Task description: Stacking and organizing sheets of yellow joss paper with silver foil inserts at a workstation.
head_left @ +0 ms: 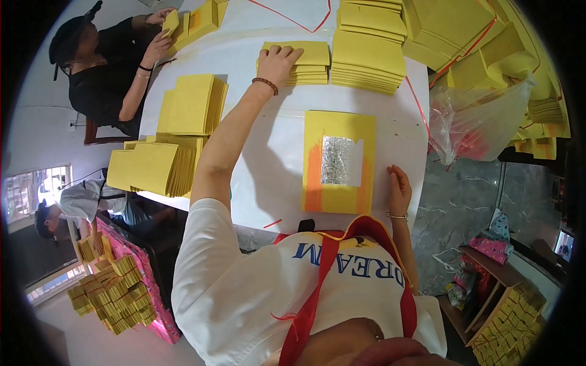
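My left hand (278, 64) reaches to the far side of the white table, its fingers curled over the top of a short stack of yellow joss paper (310, 72). The thumb is hidden. In front of my chest lies a yellow joss paper sheet (339, 198) with orange bands and a silver foil rectangle (337, 161) in its middle. My right hand (400, 191) stays by the table's right edge, beside that sheet and apart from it. Its fingers are loosely bent and hold nothing.
Taller yellow stacks (368, 60) stand right of the short one, others (189, 107) at the left. A clear plastic bag (479, 119) hangs at the right. A co-worker (101, 67) handles yellow paper at the far left; another person (91, 198) sits near a pink-covered table (143, 262).
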A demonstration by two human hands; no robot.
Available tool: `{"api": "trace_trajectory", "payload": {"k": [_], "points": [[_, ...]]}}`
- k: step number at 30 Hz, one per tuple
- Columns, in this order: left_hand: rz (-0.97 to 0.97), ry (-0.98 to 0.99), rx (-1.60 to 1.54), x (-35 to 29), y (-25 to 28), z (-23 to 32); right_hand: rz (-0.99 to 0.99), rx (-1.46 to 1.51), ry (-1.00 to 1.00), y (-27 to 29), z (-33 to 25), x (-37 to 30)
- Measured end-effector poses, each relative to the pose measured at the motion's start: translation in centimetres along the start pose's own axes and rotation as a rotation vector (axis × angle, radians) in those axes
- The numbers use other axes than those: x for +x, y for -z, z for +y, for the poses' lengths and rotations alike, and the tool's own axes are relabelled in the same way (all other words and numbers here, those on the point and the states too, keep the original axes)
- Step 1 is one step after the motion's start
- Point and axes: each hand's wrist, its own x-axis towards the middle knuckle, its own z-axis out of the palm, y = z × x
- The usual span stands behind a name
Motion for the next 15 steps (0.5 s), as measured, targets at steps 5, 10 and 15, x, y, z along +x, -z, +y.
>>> {"api": "trace_trajectory", "payload": {"k": [5, 10, 15], "points": [[-0.108, -0.05, -0.087, -1.5, -1.6, -0.3, -0.01, -0.018, 0.011, 0.0, 0.2, -0.1], [-0.043, -0.004, -0.098, -3.8, -3.3, 1.0, -0.021, -0.037, 0.039, -0.3, 0.4, -0.3], [-0.174, -0.002, -0.13, -2.6, -2.1, 0.7, -0.06, -0.008, 0.021, 0.1, -0.1, 0.3]]}}
